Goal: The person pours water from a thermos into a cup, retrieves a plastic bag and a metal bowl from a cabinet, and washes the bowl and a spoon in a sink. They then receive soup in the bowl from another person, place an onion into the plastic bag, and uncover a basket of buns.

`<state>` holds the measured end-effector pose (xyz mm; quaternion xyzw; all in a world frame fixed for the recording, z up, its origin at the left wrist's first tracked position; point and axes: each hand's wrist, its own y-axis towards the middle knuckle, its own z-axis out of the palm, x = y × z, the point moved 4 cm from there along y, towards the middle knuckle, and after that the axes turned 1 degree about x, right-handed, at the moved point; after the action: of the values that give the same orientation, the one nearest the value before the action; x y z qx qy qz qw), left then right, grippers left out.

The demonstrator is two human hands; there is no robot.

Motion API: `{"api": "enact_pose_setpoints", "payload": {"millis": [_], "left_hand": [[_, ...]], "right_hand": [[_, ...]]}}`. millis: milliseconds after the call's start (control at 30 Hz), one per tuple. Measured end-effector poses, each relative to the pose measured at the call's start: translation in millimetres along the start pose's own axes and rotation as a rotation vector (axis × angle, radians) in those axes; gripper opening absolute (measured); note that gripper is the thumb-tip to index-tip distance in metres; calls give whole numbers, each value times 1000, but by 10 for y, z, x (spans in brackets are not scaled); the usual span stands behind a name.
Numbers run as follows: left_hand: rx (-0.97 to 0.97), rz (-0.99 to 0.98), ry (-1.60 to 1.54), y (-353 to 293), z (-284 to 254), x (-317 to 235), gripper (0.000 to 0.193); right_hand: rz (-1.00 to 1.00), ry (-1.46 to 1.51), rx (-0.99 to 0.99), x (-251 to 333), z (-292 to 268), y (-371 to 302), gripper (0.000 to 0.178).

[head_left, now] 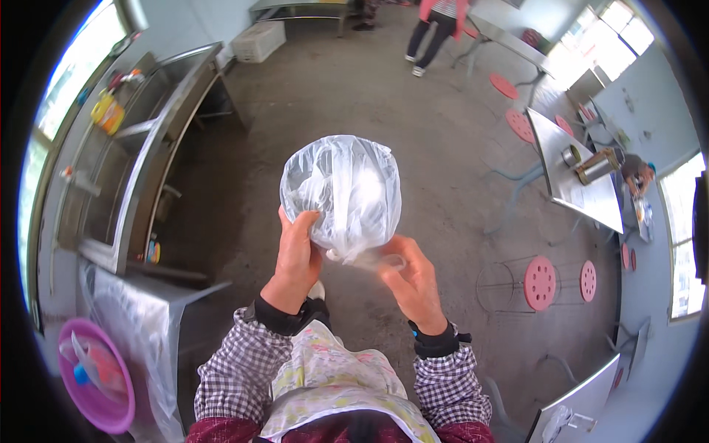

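Note:
A round bundle wrapped in a thin, whitish see-through plastic bag (341, 193) is held up in front of me. What lies inside the bag cannot be made out. My left hand (297, 247) grips the bundle's left side, its thumb pressed on the plastic near the gathered lower edge. At the lower right of the bundle, my right hand (408, 277) pinches a twisted end of the bag between thumb and fingers. That hand is slightly smeared by motion.
At left stands a metal sink counter (140, 159) with a yellow bottle (108, 113). Below it is a purple basin (96, 376). Tables (572, 173) and pink round stools (540, 283) line the right. A person (437, 29) stands at the far end.

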<state>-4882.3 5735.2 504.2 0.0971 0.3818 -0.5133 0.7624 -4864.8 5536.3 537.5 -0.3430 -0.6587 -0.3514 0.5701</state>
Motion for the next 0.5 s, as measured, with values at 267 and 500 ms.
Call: {"api": "enact_pose_setpoints", "payload": {"millis": [267,500], "left_hand": [[149,-179,128,1599,1427,1149,55],[171,-467,159,2587,2684,2313,56]], "right_hand": [[136,-262,-431,-370,-1273,1094,17],[88,-513,-990,-282,-2635,1317,5]]}}
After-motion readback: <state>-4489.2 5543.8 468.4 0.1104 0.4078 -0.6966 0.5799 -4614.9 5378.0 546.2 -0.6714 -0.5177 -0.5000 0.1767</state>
